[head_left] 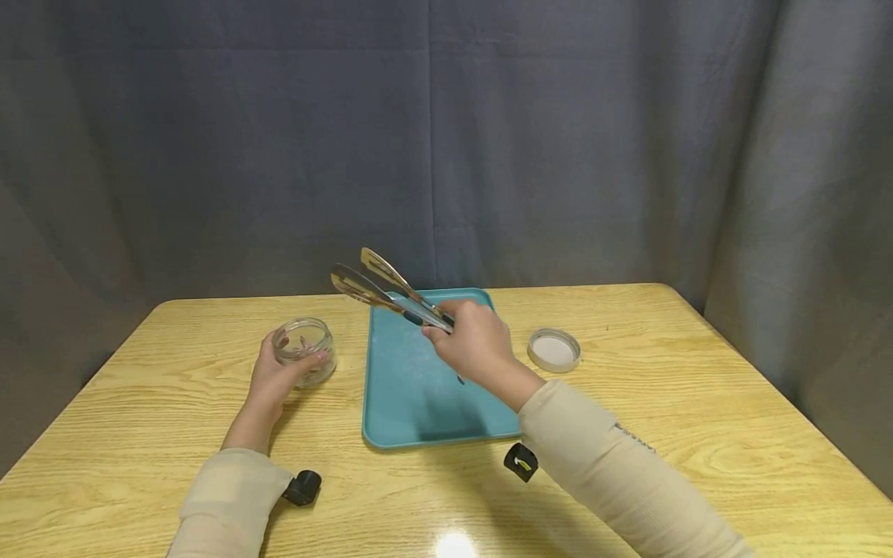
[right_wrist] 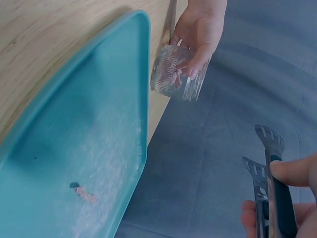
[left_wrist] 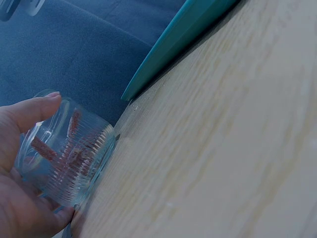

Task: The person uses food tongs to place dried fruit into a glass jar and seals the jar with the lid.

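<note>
A small pinkish piece [right_wrist: 86,194] could skid off or slip loose, as the metal tongs [right_wrist: 284,203] end in broad, slotted heads that look coarse for something so slight. A wide swing of those tongs, raised above the blue-green tray [head_left: 398,372], could also knock the lidless glass jar [left_wrist: 74,153], and a careless push from the left grip [head_left: 274,376] might tip it, spilling the reddish bits [left_wrist: 43,148] inside. The right grip [head_left: 477,337] is curled round the tongs, their arms spread and nothing between the tips; the left grip is wrapped around the jar. The lone piece lies on the tray, below the right grip and apart from the tips. The jar sits on the desk [head_left: 663,403], within the left grip and well to the left of the right grip; an upturned lid [head_left: 554,350] lies to the right grip's right.
</note>
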Available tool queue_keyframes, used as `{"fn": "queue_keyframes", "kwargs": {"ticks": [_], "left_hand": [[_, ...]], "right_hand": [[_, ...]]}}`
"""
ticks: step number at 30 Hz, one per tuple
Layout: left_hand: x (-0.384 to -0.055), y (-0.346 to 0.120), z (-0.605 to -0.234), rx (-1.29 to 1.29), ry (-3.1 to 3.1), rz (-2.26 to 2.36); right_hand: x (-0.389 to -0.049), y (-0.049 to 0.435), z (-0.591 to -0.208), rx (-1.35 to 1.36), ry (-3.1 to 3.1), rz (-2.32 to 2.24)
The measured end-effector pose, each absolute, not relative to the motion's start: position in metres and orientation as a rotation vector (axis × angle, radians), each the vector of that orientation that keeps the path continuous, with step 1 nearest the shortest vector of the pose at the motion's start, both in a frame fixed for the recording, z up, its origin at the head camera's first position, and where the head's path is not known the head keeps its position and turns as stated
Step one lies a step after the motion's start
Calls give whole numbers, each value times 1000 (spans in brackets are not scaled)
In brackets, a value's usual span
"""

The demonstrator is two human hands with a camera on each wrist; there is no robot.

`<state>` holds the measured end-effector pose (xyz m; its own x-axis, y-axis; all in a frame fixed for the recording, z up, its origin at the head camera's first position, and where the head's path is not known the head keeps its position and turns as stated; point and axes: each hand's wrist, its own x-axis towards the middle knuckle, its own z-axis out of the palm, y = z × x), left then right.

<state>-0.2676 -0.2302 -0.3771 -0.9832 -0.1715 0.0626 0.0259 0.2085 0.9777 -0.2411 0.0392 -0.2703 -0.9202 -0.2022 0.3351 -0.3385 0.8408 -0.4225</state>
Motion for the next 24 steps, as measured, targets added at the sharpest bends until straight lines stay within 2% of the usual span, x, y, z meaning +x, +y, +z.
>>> {"fn": "queue_keyframes", "kwargs": {"ticks": [24], "left_hand": [[-268, -233, -381, 148, -2327, -1864]], "right_hand": [[-240, 81, -288, 297, -2795, 700]]}}
